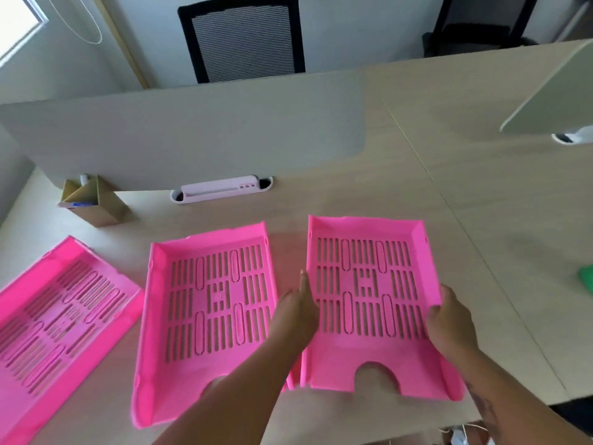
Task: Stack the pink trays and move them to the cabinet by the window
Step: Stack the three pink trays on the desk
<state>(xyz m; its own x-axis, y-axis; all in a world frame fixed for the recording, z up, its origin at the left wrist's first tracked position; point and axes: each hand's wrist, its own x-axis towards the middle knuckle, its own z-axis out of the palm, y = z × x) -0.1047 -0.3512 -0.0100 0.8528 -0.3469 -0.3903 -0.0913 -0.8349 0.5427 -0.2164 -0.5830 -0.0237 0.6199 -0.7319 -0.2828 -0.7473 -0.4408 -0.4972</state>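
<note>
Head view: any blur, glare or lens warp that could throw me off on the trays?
Head view: wide-angle warp bends the desk divider and stretches the left tray, which the frame edge crops; window top left is blown out; the middle tray, right tray, left hand and right hand look slightly soft; no harsh shadows, only a faint pink cast on the desk.

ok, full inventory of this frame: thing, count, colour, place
pink trays: 3, pink, side by side on desk; left, middle, right
desk: 1, light wood
divider panel: 1, grey, behind trays
cardboard pen holder: 1, brown, back left
cable tray: 1, white, under divider
office chair: 1, black, beyond divider
green object: 1, right edge, unclear
left hand: right tray's left wall
right hand: right tray's right wall
</note>
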